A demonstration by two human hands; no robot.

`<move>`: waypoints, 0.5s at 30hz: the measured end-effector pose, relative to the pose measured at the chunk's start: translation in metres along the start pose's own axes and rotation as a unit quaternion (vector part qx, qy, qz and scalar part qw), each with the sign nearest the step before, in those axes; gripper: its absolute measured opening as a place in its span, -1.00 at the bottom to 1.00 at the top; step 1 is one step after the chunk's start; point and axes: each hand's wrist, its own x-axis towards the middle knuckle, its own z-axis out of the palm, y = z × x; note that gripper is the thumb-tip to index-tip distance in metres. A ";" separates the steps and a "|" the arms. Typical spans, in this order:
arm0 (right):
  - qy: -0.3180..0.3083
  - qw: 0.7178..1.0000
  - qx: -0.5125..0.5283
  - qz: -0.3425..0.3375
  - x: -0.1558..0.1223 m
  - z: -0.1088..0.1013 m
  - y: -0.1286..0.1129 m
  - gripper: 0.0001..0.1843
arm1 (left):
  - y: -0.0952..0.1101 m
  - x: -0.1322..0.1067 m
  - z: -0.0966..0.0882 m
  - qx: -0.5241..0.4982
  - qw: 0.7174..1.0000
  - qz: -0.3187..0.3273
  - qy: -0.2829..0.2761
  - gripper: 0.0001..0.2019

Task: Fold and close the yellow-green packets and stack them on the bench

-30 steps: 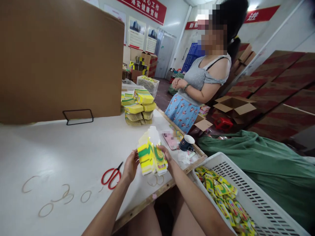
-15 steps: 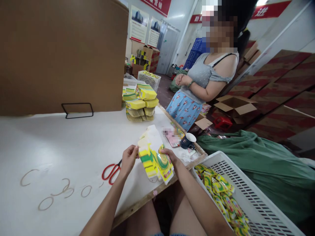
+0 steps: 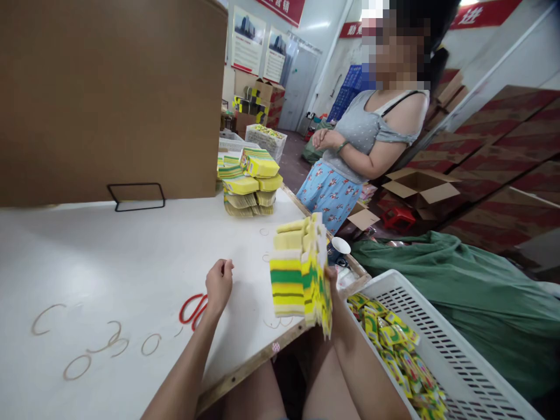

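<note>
My right hand [image 3: 331, 281] is wrapped round the right side of a stack of yellow, green and white flat packaging cards [image 3: 286, 283]. The stack stands on edge above the table's front edge, its layers fanned and uneven. To its left, my left hand [image 3: 219, 286] hovers over the white table with fingers curled closed; whatever is inside, if anything, is hidden. Red-handled scissors [image 3: 189, 309] lie beside that hand, their blades covered by it. Loose rubber bands [image 3: 151, 344] are scattered on the left of the table, with a few more near the card stack.
Piled bundles of similar cards [image 3: 251, 184] stand at the table's far end. A dark mug [image 3: 336, 251] sits by the right edge. A white crate [image 3: 441, 326] of yellow packs adjoins the table. Cardboard [image 3: 109, 105] rises at the back left. A person [image 3: 367, 134] stands opposite.
The card stack has swung upright and to the right in my right hand. My left hand has let go of it and drawn back left, curling closed.
</note>
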 end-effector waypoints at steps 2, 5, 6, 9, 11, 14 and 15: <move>0.035 0.996 0.055 -0.056 0.005 0.003 -0.004 -0.35 | -0.001 0.002 0.005 -0.038 0.999 -0.019 -0.026 -0.77; 0.063 0.985 0.106 -0.122 0.017 0.015 -0.017 -0.36 | 0.004 0.002 0.010 -0.114 0.989 -0.040 -0.089 -0.71; 0.064 0.982 0.118 -0.134 0.021 0.020 -0.021 -0.37 | 0.007 0.002 0.011 -0.135 0.984 -0.044 -0.110 -0.70; 0.056 0.978 0.147 -0.135 0.028 0.038 -0.025 -0.38 | 0.015 -0.004 0.008 -0.155 0.970 -0.060 -0.176 -0.66; 0.043 0.979 0.162 -0.114 0.032 0.047 -0.022 -0.38 | 0.015 -0.010 0.007 -0.133 0.960 -0.078 -0.233 -0.66; 0.039 0.977 0.187 -0.096 0.037 0.055 -0.014 -0.44 | 0.009 -0.020 0.013 -0.069 0.945 -0.103 -0.303 -0.64; 0.043 0.975 0.194 -0.096 0.039 0.057 -0.012 -0.49 | 0.006 -0.023 0.015 -0.045 0.942 -0.105 -0.315 -0.63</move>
